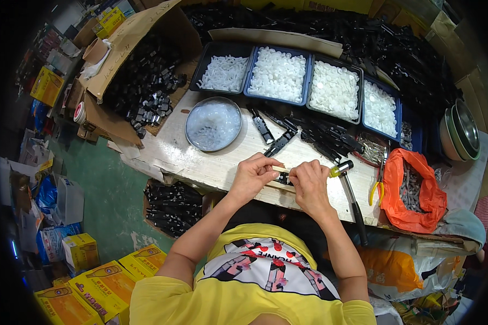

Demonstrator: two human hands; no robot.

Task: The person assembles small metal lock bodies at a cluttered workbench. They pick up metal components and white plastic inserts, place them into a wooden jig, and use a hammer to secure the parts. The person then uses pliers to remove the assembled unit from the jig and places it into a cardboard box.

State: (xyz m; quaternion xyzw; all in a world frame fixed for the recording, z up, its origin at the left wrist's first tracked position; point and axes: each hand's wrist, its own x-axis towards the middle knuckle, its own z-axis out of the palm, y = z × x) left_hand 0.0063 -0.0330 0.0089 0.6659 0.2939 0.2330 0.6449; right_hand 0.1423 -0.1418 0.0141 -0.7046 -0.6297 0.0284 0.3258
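Both my hands meet at the front edge of the white worktable (222,168), over a small black plastic part (281,177) set between pale wooden strips. My left hand (251,177) pinches at the part's left end, thumb and forefinger bent. Close on the other side, my right hand (310,187) is closed with its fingertips pressed down on the part. My fingers cover most of it, so its full shape is hidden. Just right of my right hand lies a hammer (348,187) with a yellow-and-black head and a black grip hanging past the table edge.
Trays of small white plastic pieces (276,73) line the back. A round metal dish (213,124) of clear pieces sits left; long black parts (320,135) lie behind my hands. Yellow-handled pliers (378,190) and an orange bag (390,187) are right, a cardboard box (111,70) far left.
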